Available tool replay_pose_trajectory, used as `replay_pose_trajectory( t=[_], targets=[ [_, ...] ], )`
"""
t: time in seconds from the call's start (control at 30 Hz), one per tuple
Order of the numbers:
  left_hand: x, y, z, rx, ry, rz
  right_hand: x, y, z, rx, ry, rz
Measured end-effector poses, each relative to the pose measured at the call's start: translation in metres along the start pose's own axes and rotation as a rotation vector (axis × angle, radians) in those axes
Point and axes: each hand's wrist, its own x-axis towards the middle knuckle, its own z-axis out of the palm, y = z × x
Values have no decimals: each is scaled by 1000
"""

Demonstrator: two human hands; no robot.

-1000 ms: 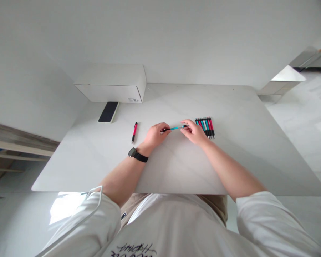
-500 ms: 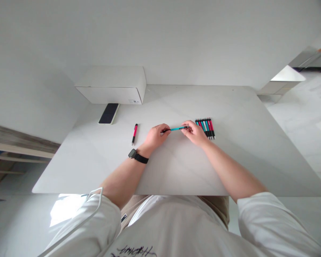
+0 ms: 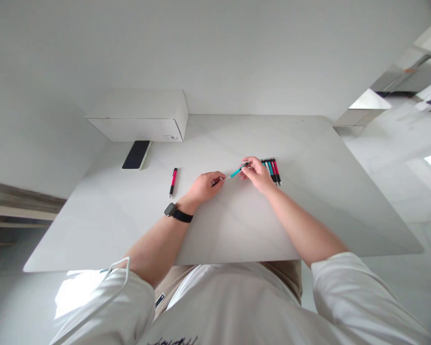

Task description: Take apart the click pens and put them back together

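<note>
My left hand, a watch on its wrist, pinches the dark front part of a ballpoint pen. From it a thin pale refill runs toward the teal barrel of the same pen. My right hand is closed on that barrel near its black clip end. Barrel and front part are apart, with the thin refill showing between them. Beside my right hand lies a row of several pens, red, teal and white with black grips, partly covered by the hand. A single red pen rests left of my left hand.
A white box stands at the back left against the wall. In front of it a phone lies on the white table. The table's front edge is close to my body.
The pen's teal barrel and dark front part have come apart, exposing the thin refill. The barrel now tilts up to the right. The whole view has shifted slightly.
</note>
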Motion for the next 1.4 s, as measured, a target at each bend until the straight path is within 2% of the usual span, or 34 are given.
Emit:
replay_pose_trajectory(
  t=[0.2, 0.33, 0.53, 0.7, 0.93, 1.07, 1.23, 1.4],
  targets=[
    [0, -3, 0, 1, 49, -51, 5, 4, -8, -9, 164, -4],
    [1, -6, 1, -35, 98, -91, 4, 7, -7, -128, 114, -6],
    [1, -8, 2, -26, 96, -102, -7, -3, 1, -538, 24, -109],
    [1, -10, 4, -33, 88, -93, -7, -5, 1, -567, -9, -160],
    [1, -8, 2, -36, 75, -106, -4, -3, -5, -495, 142, -178],
    [1, -7, 1, -48, 73, -109, -5, -6, -7, -692, 73, -180],
    [1, -6, 2, -40, 73, -108, -5, 2, -2, -985, -46, -146],
    [2, -7, 3, -33, 68, -100, -7, 0, 2, -1040, -29, -150]
  ],
)
